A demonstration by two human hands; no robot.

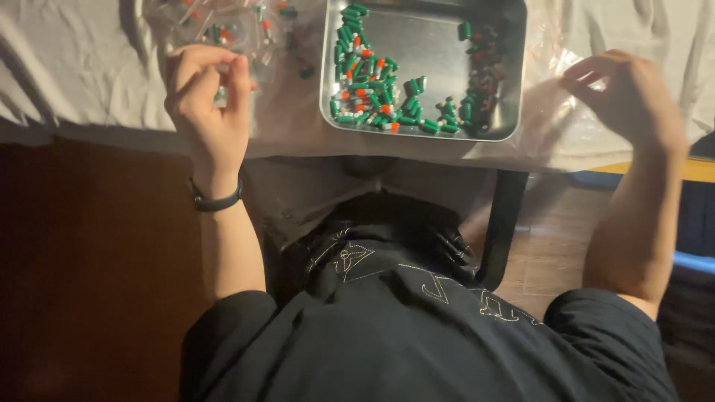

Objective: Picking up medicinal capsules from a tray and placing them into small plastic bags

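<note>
A metal tray (432,45) sits on the grey-clothed table and holds several green capsules (357,82) mixed with orange-and-white ones. My left hand (208,97), with a dark band on its wrist, hovers left of the tray. Its fingers are pinched on a small clear packet (220,94). My right hand (629,97) is right of the tray, fingers curled and pinching the edge of a clear plastic bag (547,97) that lies on the cloth.
A pile of clear packets with capsules (231,26) lies at the back left. The grey cloth (67,67) hangs over the table's front edge. My dark shirt (417,335) fills the bottom of the view, and a black strap (503,223) hangs below the tray.
</note>
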